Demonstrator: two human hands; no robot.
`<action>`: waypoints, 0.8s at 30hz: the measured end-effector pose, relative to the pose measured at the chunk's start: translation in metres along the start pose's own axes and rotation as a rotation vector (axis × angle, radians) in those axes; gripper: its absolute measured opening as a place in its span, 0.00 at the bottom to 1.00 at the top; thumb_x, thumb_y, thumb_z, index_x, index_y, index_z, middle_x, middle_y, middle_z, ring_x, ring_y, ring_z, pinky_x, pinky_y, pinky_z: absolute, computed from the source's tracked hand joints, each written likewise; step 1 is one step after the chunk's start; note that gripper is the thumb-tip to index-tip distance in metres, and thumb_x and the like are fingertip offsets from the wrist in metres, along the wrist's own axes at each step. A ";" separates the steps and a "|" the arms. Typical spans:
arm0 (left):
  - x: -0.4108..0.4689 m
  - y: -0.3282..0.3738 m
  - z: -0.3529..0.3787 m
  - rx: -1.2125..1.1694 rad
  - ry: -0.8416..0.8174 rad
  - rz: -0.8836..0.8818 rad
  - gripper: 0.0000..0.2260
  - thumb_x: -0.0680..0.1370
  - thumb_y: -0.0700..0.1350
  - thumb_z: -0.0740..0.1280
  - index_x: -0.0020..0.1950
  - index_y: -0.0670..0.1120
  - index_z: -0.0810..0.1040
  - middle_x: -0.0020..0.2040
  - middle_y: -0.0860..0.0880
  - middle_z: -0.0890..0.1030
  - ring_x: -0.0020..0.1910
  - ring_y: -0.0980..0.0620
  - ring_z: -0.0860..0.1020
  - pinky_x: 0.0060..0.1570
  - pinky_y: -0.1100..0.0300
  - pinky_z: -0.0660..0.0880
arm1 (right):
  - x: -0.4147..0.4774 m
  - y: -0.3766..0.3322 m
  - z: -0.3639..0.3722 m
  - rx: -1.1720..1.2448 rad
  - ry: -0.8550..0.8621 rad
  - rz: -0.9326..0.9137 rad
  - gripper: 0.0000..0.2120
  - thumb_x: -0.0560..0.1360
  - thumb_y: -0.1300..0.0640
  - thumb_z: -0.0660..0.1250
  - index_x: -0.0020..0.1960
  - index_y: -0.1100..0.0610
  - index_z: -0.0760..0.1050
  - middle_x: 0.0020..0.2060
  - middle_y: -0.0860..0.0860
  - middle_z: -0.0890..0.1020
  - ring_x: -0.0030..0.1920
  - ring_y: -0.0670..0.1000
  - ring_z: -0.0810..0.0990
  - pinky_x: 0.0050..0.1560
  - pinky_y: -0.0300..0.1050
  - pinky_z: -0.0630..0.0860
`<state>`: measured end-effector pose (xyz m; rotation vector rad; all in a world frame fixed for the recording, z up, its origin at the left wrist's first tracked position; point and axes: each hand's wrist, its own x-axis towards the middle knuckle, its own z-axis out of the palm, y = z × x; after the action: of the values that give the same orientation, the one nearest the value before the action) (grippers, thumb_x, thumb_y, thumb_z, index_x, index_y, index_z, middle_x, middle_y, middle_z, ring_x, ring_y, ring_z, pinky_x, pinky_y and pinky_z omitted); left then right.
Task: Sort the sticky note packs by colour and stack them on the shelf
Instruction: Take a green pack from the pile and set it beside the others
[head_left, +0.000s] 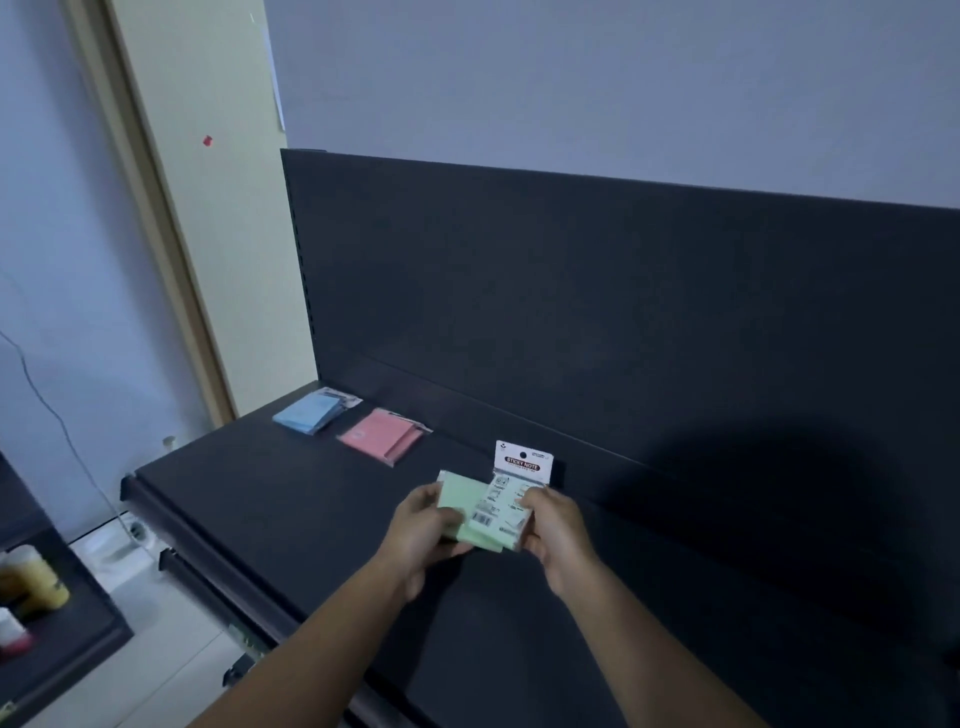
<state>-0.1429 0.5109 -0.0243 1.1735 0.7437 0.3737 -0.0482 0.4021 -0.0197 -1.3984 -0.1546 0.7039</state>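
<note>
Green sticky note packs (480, 512) sit between my two hands above the dark shelf (291, 499); the top pack shows a white header card reading "STICKY NOTE". My left hand (423, 535) grips their left side. My right hand (556, 530) grips their right edge. A pile of blue packs (311, 413) lies at the shelf's back left corner. A pile of pink packs (382, 435) lies just right of the blue one, apart from it.
The shelf's dark back panel (623, 291) rises behind the packs. To the left are a pale wall, a door frame (156, 218) and a hanging cable (57, 415). A lower dark shelf at the left bottom holds a yellow bottle (34, 577).
</note>
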 end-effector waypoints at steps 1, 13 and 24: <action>0.009 0.003 -0.002 0.027 -0.015 0.017 0.16 0.76 0.30 0.58 0.61 0.45 0.70 0.51 0.46 0.81 0.45 0.49 0.82 0.35 0.58 0.79 | 0.009 0.002 0.004 -0.009 -0.026 0.002 0.10 0.77 0.67 0.56 0.47 0.60 0.76 0.38 0.55 0.82 0.36 0.52 0.80 0.36 0.47 0.74; 0.105 0.006 -0.022 0.373 -0.180 0.140 0.26 0.79 0.39 0.62 0.74 0.49 0.58 0.58 0.50 0.76 0.53 0.53 0.77 0.47 0.63 0.75 | 0.082 0.037 0.048 -0.379 0.408 -0.186 0.10 0.71 0.67 0.69 0.48 0.58 0.71 0.34 0.52 0.79 0.39 0.54 0.81 0.42 0.47 0.80; 0.161 -0.004 -0.045 0.946 -0.009 0.606 0.23 0.79 0.46 0.62 0.72 0.45 0.61 0.57 0.46 0.75 0.56 0.49 0.68 0.52 0.62 0.61 | 0.109 0.055 0.070 -1.115 0.364 -0.572 0.18 0.77 0.51 0.62 0.65 0.54 0.73 0.62 0.44 0.75 0.60 0.44 0.72 0.54 0.31 0.66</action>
<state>-0.0603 0.6405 -0.0898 2.3102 0.5374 0.5342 -0.0168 0.5195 -0.0898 -2.3572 -0.6998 -0.2068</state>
